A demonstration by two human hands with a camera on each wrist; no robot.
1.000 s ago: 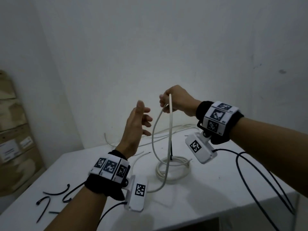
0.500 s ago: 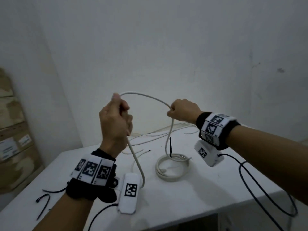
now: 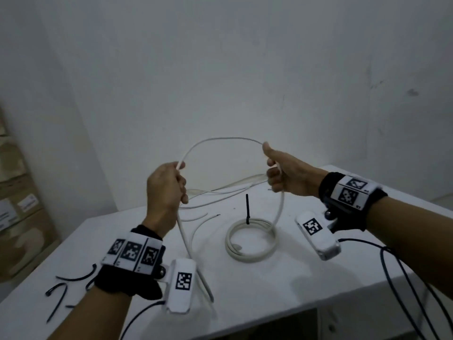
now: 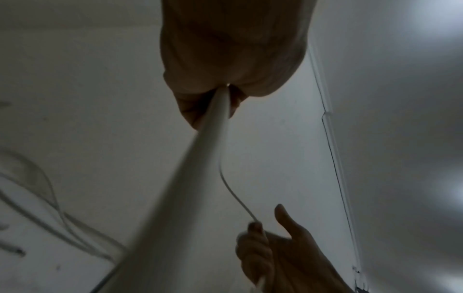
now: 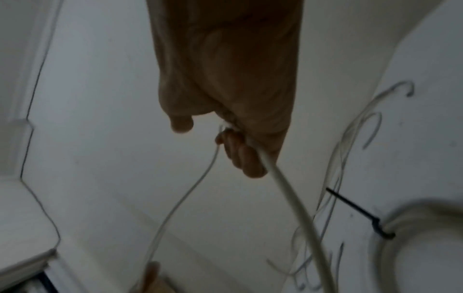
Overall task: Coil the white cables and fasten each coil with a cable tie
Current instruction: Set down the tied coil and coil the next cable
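Both hands hold one white cable (image 3: 220, 139) in the air above the white table (image 3: 282, 278). My left hand (image 3: 169, 185) grips it in a fist; the cable (image 4: 200, 158) runs down from that fist past the wrist camera to the table. My right hand (image 3: 282, 173) grips the other side, fingers curled round the cable (image 5: 280, 182). Between the hands the cable arches upward. From the right hand it drops toward a coiled white cable (image 3: 252, 239) on the table, which carries a black cable tie (image 3: 247, 207) with its tail pointing up, also seen in the right wrist view as the cable tie (image 5: 358, 213).
Several loose white cables (image 3: 220, 192) lie at the table's back by the wall. Several black cable ties (image 3: 61, 288) lie at the front left. Cardboard boxes (image 3: 14, 192) stand at the left. Dark wrist-camera cords (image 3: 404, 290) hang off the table's right edge.
My left hand, open a second ago, has taken hold of the cable. The hands have moved apart, and the cable now arches wide between them.
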